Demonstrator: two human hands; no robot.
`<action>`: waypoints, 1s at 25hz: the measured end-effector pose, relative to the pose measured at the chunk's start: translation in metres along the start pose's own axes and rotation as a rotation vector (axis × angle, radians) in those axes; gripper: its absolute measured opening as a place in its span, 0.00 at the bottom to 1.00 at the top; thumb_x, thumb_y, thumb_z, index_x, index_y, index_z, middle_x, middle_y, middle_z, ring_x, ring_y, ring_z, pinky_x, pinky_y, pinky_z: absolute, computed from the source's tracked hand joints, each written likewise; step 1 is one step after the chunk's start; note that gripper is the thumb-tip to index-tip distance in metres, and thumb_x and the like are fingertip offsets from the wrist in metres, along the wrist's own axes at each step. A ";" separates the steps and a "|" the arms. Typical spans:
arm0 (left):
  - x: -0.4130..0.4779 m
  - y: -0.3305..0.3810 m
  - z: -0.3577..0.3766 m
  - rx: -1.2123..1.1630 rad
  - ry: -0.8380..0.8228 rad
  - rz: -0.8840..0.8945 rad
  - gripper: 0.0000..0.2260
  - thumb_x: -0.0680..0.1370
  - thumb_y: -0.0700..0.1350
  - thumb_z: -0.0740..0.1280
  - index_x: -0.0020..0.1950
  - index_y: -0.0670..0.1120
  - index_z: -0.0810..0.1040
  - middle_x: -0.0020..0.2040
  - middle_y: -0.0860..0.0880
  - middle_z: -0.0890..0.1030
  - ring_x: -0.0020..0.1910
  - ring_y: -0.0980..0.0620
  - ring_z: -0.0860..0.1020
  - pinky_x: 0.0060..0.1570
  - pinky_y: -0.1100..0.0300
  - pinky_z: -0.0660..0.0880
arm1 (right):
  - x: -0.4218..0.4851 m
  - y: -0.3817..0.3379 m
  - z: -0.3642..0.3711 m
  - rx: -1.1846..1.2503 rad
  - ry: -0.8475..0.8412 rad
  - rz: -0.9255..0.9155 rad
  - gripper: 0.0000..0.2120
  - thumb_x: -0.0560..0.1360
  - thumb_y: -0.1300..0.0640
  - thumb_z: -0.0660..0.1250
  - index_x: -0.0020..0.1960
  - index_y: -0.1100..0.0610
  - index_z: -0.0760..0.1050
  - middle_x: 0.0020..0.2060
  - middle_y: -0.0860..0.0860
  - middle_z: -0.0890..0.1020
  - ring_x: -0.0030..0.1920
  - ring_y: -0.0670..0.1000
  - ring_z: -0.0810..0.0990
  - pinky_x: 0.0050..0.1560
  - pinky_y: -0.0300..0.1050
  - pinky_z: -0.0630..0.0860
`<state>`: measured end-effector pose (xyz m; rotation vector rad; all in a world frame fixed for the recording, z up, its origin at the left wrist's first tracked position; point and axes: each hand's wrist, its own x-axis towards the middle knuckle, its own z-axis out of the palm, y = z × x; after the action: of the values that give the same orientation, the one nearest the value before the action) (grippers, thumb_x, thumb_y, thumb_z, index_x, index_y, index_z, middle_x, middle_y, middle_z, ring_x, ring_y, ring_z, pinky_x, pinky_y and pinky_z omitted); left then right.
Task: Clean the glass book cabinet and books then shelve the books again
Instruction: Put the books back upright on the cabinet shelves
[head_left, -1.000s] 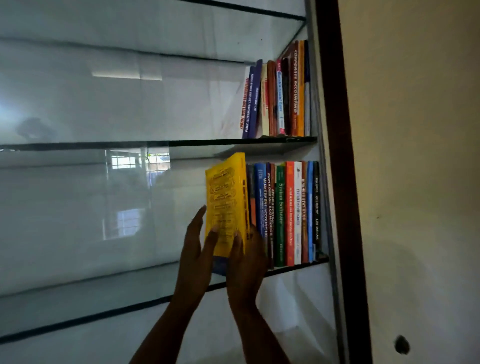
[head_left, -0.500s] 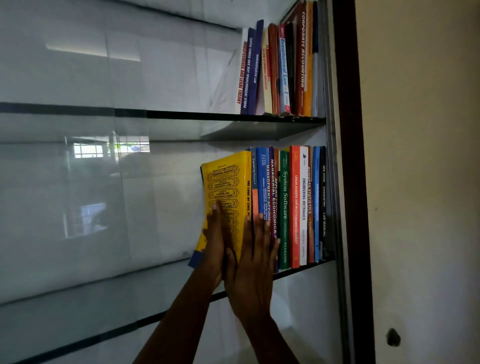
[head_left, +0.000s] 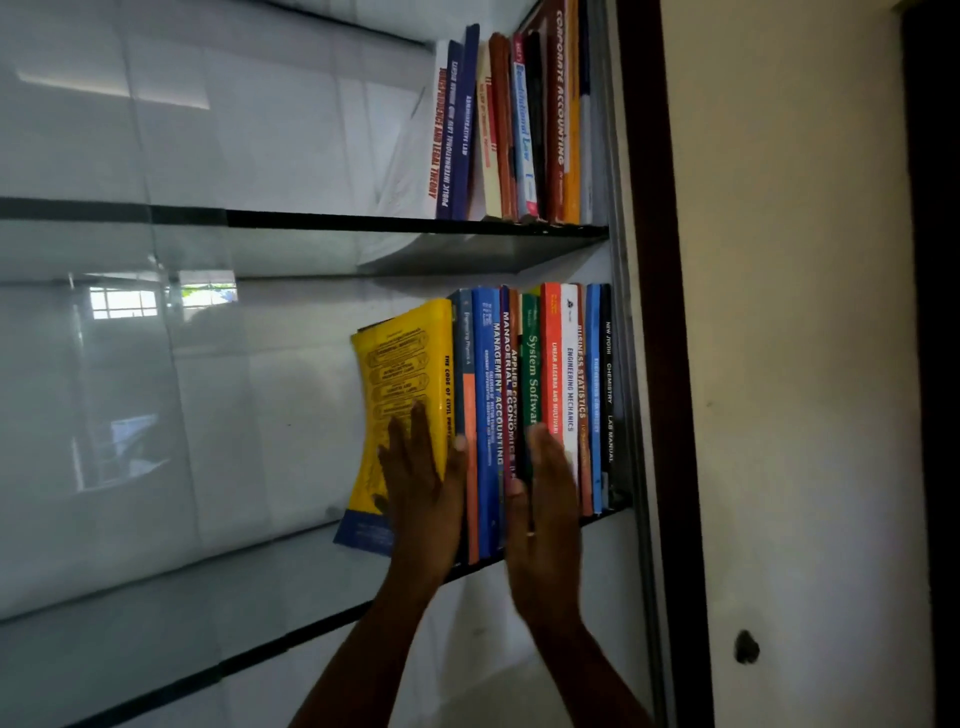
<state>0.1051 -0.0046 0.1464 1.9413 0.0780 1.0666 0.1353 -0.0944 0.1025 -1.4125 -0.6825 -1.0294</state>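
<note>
pressing yellow book (head_left: 402, 374) near-upright, spine outward: left hand (head_left: 423, 483) flat; right hand (head_left: 545, 499) flat on row (head_left: 553, 364).

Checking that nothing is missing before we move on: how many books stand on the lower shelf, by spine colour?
yellow book: 1
blue books: 3
maroon book: 1
orange or brown books: 3
green book: 1
white book: 1
black book: 1
Total: 11 that can be told apart; thin spines may hide more.
</note>
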 end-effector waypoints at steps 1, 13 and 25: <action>-0.006 -0.002 0.007 0.019 0.014 0.060 0.44 0.57 0.83 0.41 0.69 0.69 0.37 0.78 0.53 0.47 0.76 0.49 0.49 0.71 0.36 0.50 | 0.009 0.011 -0.013 0.034 0.054 0.095 0.25 0.78 0.40 0.50 0.74 0.42 0.52 0.72 0.45 0.61 0.73 0.46 0.60 0.65 0.52 0.70; 0.007 -0.016 0.031 0.179 0.301 0.176 0.43 0.65 0.79 0.51 0.74 0.62 0.45 0.75 0.46 0.62 0.71 0.45 0.64 0.63 0.34 0.66 | 0.028 0.046 -0.023 -0.191 -0.058 0.231 0.33 0.76 0.34 0.43 0.74 0.48 0.35 0.73 0.41 0.37 0.73 0.39 0.34 0.73 0.44 0.45; -0.043 -0.004 -0.009 0.414 0.152 0.415 0.33 0.76 0.69 0.42 0.77 0.52 0.48 0.78 0.48 0.51 0.77 0.52 0.46 0.73 0.51 0.37 | 0.008 0.017 -0.047 -0.138 -0.284 0.030 0.33 0.75 0.32 0.39 0.74 0.47 0.39 0.74 0.41 0.43 0.74 0.41 0.39 0.74 0.47 0.40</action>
<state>0.0733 -0.0146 0.1175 2.3032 -0.0246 1.5707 0.1448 -0.1437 0.0978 -1.7043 -0.8047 -0.8737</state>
